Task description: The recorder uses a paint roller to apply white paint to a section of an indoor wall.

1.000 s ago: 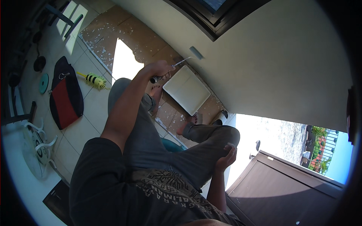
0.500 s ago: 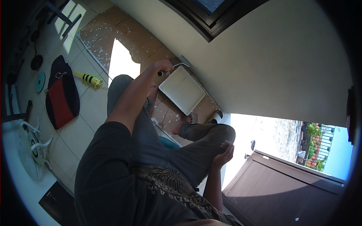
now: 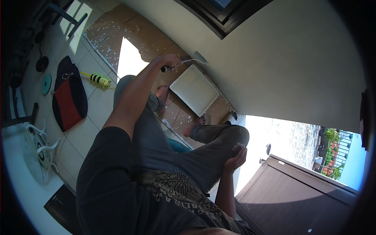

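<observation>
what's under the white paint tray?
The white paint tray lies on brown cardboard sheeting speckled with white paint, beside the wall. The left hand holds a roller above it. The floor beneath the tray is covered.

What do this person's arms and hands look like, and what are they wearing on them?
Both forearms are bare, with no gloves, watch or rings that I can make out on the left hand or right hand. A dark short sleeve covers the left upper arm.

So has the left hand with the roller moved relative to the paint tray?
Yes. The left hand has drifted slightly left of the white paint tray, the roller now beyond the tray's far corner.
</observation>
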Demonstrator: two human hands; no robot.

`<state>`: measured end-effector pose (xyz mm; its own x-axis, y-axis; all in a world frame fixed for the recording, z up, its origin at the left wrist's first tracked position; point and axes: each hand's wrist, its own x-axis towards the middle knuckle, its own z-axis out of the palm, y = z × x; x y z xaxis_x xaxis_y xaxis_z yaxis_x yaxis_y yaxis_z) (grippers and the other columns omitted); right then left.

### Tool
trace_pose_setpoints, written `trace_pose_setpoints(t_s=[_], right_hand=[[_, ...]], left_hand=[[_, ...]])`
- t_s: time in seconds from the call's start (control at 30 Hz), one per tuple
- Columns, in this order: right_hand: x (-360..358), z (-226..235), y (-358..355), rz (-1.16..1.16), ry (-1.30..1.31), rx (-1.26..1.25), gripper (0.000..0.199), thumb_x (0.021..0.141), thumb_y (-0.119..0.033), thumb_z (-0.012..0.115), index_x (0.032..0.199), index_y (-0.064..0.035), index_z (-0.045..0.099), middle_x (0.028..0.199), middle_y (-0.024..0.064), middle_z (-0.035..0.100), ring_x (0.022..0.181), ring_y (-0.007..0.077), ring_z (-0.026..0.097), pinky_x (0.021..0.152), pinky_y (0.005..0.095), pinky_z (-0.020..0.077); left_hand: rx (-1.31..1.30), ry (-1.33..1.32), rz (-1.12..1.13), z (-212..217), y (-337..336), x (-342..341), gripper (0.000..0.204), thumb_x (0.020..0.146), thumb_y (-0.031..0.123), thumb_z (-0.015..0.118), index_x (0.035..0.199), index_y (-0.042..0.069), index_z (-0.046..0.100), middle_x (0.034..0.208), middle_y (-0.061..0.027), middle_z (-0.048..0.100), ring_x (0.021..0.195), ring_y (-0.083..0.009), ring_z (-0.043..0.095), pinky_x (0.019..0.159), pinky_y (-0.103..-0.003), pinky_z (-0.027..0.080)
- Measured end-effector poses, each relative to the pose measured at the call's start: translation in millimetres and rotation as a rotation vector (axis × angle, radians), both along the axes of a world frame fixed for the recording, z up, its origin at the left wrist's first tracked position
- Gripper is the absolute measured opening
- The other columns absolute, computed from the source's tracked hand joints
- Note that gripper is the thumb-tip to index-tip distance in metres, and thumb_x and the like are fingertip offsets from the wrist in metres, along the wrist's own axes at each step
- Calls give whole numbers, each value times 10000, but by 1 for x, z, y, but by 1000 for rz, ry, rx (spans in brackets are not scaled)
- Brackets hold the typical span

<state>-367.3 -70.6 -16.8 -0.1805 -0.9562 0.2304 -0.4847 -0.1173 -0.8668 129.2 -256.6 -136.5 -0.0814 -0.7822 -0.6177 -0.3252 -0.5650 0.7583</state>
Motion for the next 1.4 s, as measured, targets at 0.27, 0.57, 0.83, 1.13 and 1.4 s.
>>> trace_pose_setpoints(t_s=[0.27,0.57,0.83,1.13,1.4], right_hand=[[5,6,0,-24,72,2,438,1074,-276,352,951,15,655,801,79,597,750,187,545,761,334,443],[-3,4,2,-43,34,25,398,1069,-236,376,965,22,661,826,80,610,762,179,550,754,324,449],[-10,0,3,-89,61,25,434,1070,-290,376,936,9,660,786,71,603,739,181,547,749,332,442],[-10,4,0,-54,80,45,377,1068,-223,391,941,22,648,828,73,604,771,180,551,767,327,449],[4,0,-5,-68,97,40,415,1069,-274,394,922,10,659,787,71,608,738,182,551,737,331,444]], left_hand=[[-267,-266,-347,-81,-29,-14,385,1022,291,496,1193,-19,646,891,-154,747,617,-187,688,556,-353,551],[-406,-297,-350,-86,-32,-20,411,1017,331,513,1116,-31,682,864,-140,751,616,-187,690,559,-341,551],[-56,29,118,3,2,-31,441,976,407,587,1005,-15,713,792,-146,715,569,-162,640,513,-323,509],[-70,-6,80,-17,-5,-45,478,982,416,564,1009,-37,714,845,-156,730,602,-176,664,580,-341,538],[-282,-383,-277,-129,-41,-22,285,933,188,543,1137,71,704,818,-140,738,680,-234,729,629,-384,572]])
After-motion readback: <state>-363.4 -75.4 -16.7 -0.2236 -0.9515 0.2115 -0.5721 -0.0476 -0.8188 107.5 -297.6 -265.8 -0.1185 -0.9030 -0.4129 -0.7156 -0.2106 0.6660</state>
